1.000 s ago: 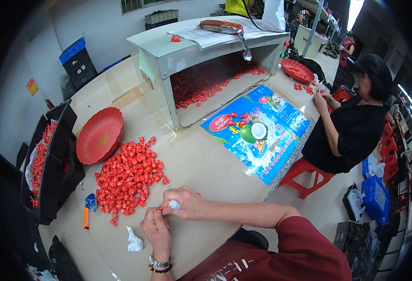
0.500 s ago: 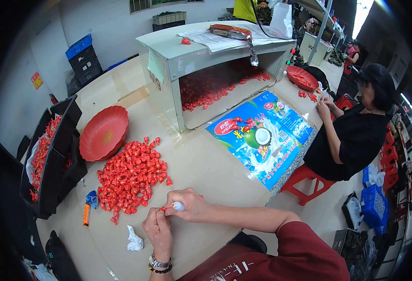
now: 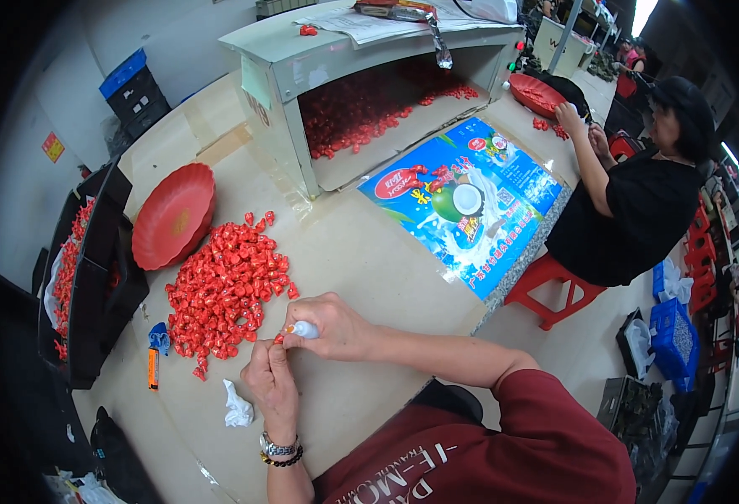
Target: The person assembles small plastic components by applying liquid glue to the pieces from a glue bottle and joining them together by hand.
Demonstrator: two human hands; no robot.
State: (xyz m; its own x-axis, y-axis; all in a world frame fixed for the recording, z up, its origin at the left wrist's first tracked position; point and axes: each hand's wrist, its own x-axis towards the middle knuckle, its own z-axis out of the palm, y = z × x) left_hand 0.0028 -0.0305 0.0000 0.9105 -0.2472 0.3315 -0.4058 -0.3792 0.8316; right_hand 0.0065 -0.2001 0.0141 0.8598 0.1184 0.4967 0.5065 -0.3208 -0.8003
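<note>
My right hand [image 3: 336,328] is closed round a small white squeeze bottle [image 3: 305,329] with an orange tip. That tip points at a small red piece [image 3: 279,339] pinched between the fingertips of my left hand [image 3: 272,382]. Both hands meet just above the table, at the near right side of a heap of small shiny red pieces [image 3: 231,281]. The exact shape of the pinched piece is mostly hidden by my fingers. Close to my left hand lies a crumpled white tissue [image 3: 238,405].
A red scalloped bowl [image 3: 147,231] sits behind the heap. Black crates [image 3: 105,277] with red parts stand at left, near an orange tube [image 3: 153,370]. A grey open-fronted box [image 3: 290,139] holds more red pieces beside a blue poster [image 3: 437,227]. A co-worker [image 3: 630,202] sits at right.
My view has shifted, so the table contents sit slightly higher and left. My hands keep the bottle tip against the red piece. The co-worker's hands have risen.
</note>
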